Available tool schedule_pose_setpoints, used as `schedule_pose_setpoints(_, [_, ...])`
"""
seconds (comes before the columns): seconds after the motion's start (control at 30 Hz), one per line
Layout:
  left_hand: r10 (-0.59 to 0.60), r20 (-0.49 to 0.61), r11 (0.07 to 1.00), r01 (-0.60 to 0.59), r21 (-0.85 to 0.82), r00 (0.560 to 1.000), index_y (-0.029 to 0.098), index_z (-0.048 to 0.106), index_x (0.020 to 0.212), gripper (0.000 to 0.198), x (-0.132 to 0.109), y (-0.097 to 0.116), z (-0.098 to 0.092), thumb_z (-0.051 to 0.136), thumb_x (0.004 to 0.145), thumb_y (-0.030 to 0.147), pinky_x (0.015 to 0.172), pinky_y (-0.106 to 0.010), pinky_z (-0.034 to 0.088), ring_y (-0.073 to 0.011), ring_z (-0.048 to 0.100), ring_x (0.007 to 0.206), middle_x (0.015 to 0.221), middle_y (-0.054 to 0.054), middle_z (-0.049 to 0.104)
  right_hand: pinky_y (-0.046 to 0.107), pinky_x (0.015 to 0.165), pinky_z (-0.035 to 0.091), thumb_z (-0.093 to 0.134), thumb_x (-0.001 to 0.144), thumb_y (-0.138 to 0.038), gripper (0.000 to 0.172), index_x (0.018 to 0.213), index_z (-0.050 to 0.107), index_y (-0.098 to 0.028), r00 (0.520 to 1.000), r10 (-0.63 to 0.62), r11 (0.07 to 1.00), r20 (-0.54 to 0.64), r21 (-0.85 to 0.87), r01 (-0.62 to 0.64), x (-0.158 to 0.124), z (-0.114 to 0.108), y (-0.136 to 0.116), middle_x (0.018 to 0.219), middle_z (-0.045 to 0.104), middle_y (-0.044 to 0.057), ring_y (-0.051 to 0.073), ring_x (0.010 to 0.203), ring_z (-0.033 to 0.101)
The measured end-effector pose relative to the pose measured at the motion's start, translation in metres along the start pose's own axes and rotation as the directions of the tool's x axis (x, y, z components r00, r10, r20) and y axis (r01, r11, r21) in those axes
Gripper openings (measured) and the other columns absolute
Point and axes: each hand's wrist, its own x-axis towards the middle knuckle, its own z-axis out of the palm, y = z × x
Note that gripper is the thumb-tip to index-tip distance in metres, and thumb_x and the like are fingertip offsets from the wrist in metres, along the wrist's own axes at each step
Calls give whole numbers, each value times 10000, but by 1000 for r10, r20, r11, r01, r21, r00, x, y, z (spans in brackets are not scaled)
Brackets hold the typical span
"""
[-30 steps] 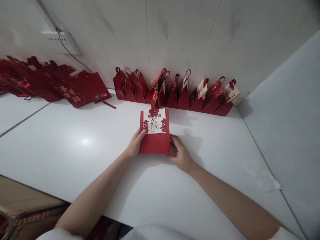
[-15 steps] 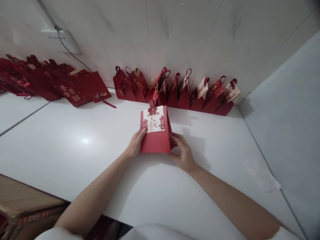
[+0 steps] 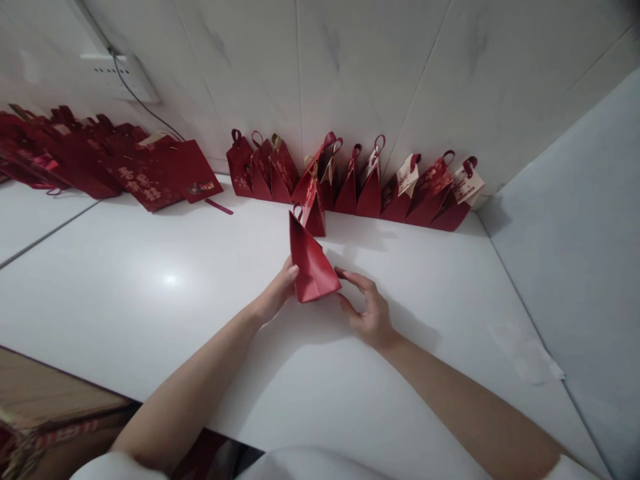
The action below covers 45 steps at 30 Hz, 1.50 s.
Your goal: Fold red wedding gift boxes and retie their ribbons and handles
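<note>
A red paper gift box (image 3: pixel 313 267) with a ribbon loop on top is turned so its triangular side faces me. My left hand (image 3: pixel 279 287) grips its left edge, thumb on the near side and fingers hidden behind. My right hand (image 3: pixel 367 307) is beside the box's lower right corner, thumb and fingers apart in a curve. Whether its fingertips touch the corner, I cannot tell. Just behind the held box stands a smaller red box (image 3: pixel 315 217) with a pointed top.
A row of red gift boxes (image 3: pixel 367 197) with loops stands along the tiled wall. More red bags (image 3: pixel 150 177) are heaped at the left, below a wall socket (image 3: pixel 123 77). A cardboard box (image 3: pixel 50 393) sits below the white table's (image 3: pixel 150 320) front edge.
The held box has turned from its printed front to its triangular side. My right hand's fingers have come away from its side, and the small box behind now shows.
</note>
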Motion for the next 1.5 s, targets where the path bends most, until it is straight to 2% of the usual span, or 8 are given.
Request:
schedule_pose_setpoints(0.13, [-56, -168, 974, 17, -226, 984, 198, 602, 1221, 692, 1, 9, -3, 391, 827, 727, 771, -454, 584, -372, 633, 1098, 1130, -119, 709, 484, 975, 539, 556, 929, -181, 474, 1373, 422, -280, 996, 87, 993, -2, 79, -87, 7, -1, -3, 1404, 522, 119, 251, 1202, 603])
schedule_pose_setpoints(0.33, [12, -17, 929, -18, -370, 1000, 233, 414, 1428, 776, -1, 18, -2, 383, 839, 738, 888, -486, 562, -357, 601, 1169, 1313, -141, 608, 408, 818, 588, 541, 944, -233, 410, 1338, 441, -282, 978, 210, 964, -14, 167, -205, 7, 2, 0, 1347, 513, 119, 215, 1058, 649])
schedule_pose_setpoints(0.67, [17, -22, 926, -24, -377, 1000, 228, 375, 1441, 885, -3, 20, 4, 400, 793, 830, 945, -502, 546, -355, 572, 1206, 1335, -170, 567, 390, 770, 577, 541, 941, -239, 376, 1304, 451, -274, 968, 247, 953, 38, 173, -249, 5, 3, 2, 1204, 610, 91, 172, 851, 675])
schedule_pose_setpoints(0.8, [-6, -40, 922, -10, -386, 999, 203, 388, 1420, 867, -4, 16, 8, 410, 804, 814, 953, -470, 546, -348, 568, 1216, 1358, -170, 554, 450, 863, 567, 577, 922, -260, 444, 1342, 437, -289, 985, 167, 979, 33, 116, -170, 7, 1, -1, 1304, 555, 113, 237, 1076, 633])
schedule_pose_setpoints(0.97, [-21, 30, 939, 30, -344, 999, 208, 422, 1403, 873, -10, -2, 27, 341, 801, 834, 805, -412, 590, -337, 644, 1101, 1299, -161, 605, 615, 1080, 420, 722, 832, -336, 738, 1447, 319, -385, 995, -99, 991, -28, -93, 96, 11, -4, -5, 1541, 325, 83, 343, 1410, 369])
schedule_pose_setpoints(1.07, [-51, 66, 930, 72, -360, 997, 227, 464, 1386, 834, -15, -14, 37, 305, 821, 820, 653, -317, 586, -307, 661, 1065, 1279, -138, 623, 619, 1087, 413, 748, 816, -302, 632, 1346, 437, -451, 968, -252, 945, -2, -214, 246, 11, -5, -8, 1591, 217, 4, 349, 1417, 356])
schedule_pose_setpoints(1.27, [-90, 75, 934, 111, -340, 993, 235, 499, 1359, 781, -17, -18, 41, 218, 872, 779, 730, -338, 577, -283, 643, 1085, 1288, -118, 621, 612, 1059, 447, 712, 839, -299, 373, 1170, 602, -431, 984, -175, 953, 22, -246, 175, 7, -3, -8, 1506, 333, 0, 343, 1368, 413])
schedule_pose_setpoints(1.5, [-90, 156, 948, 133, -289, 984, 244, 561, 1294, 876, -11, -23, 30, 263, 768, 877, 688, -364, 522, -284, 648, 947, 1213, -133, 655, 564, 1011, 509, 738, 832, -315, 415, 1204, 618, -454, 980, -198, 953, 15, -232, 196, 9, -5, -7, 1420, 397, 22, 328, 1289, 479])
